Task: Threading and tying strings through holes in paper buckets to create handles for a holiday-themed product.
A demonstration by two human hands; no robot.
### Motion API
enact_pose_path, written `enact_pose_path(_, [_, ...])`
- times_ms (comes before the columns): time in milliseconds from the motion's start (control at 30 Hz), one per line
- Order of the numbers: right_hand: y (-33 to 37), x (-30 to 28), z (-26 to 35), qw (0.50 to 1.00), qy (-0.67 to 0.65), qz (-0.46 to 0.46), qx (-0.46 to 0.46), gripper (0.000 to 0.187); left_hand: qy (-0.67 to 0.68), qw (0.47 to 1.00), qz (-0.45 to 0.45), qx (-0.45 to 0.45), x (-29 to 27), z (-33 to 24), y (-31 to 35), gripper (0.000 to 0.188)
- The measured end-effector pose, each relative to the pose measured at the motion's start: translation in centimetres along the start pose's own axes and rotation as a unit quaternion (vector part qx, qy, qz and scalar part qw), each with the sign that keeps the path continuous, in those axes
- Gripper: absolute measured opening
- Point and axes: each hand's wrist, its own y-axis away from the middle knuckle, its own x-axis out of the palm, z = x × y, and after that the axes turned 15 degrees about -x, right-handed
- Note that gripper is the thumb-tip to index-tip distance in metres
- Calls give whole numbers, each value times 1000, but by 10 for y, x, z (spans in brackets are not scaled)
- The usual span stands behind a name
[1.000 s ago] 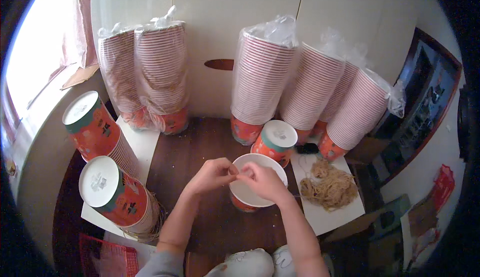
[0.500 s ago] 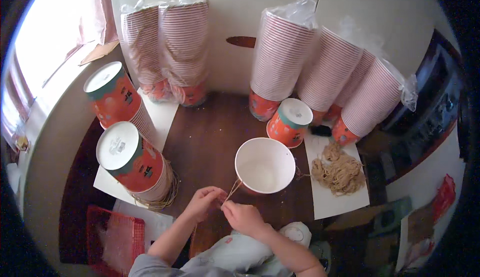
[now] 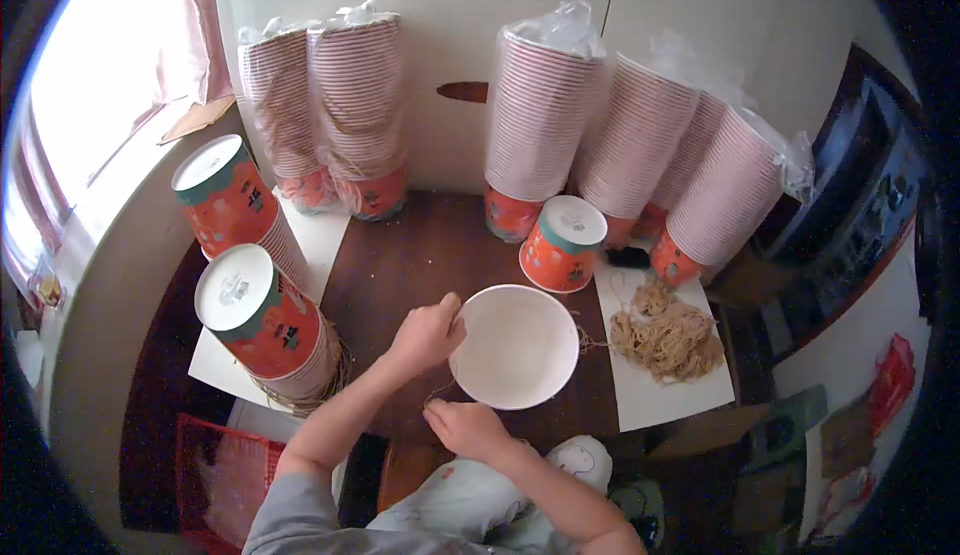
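An open white paper bucket point(image 3: 514, 347) stands upright on the dark table in front of me, its mouth facing up. At its left rim is my left hand point(image 3: 428, 335), fingers curled closed; what they hold, if anything, is hidden. Closer to me, just below the bucket, my right hand point(image 3: 468, 429) pinches a thin brown twine point(image 3: 438, 392), which runs up toward the bucket's left side. More twine shows at the bucket's right side, leading to a loose tangled heap of twine point(image 3: 668, 340) on a white sheet.
Upside-down orange and green paper buckets point(image 3: 270, 320) stand stacked at left, with twine around the nearer stack. One inverted bucket point(image 3: 563, 245) sits behind the open one. Tall plastic-wrapped bucket stacks point(image 3: 545, 120) line the back. A red basket point(image 3: 225, 475) is at lower left.
My hands have moved apart: the left went up to the bucket's left rim, the right slightly down and left. The twine between bucket and hands is no longer a taut double strand.
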Motion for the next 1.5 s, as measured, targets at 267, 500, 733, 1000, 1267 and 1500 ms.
enact_pose_path(267, [-12,5,-9,989,-13,94,112,23,-143,967,-129,170,17,29,-11,15])
enact_pose_path(500, [-10,11,-11,971,-65,200,113,27,-11,993,-83,-78,11,46,32,30])
enact_pose_path(733, [-14,12,-7,952,-16,279,123,28,382,846,170,-330,23,66,108,34])
enact_pose_path(1000, [-16,6,-2,950,-29,292,108,27,531,681,197,-464,37,67,129,15])
enact_pose_path(1267, [-15,-1,0,949,-16,306,81,24,567,638,211,-476,38,64,127,20])
enact_pose_path(1500, [-14,-6,5,945,-20,327,19,25,637,579,233,-452,42,66,125,19])
